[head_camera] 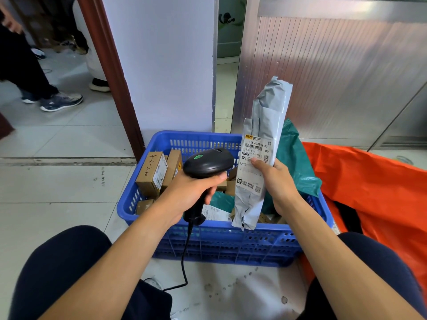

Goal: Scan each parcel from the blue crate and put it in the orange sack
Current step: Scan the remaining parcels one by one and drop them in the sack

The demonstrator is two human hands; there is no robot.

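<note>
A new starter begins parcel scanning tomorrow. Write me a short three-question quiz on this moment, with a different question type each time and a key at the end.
1. Fill in: the left hand grips the black ____.
2. True or false: the grey parcel in the right hand shows its label to the person.
3. On which side of the blue crate does the orange sack lie? A) the person's right B) the person's left C) inside it

Key: 1 scanner; 2 true; 3 A.
</note>
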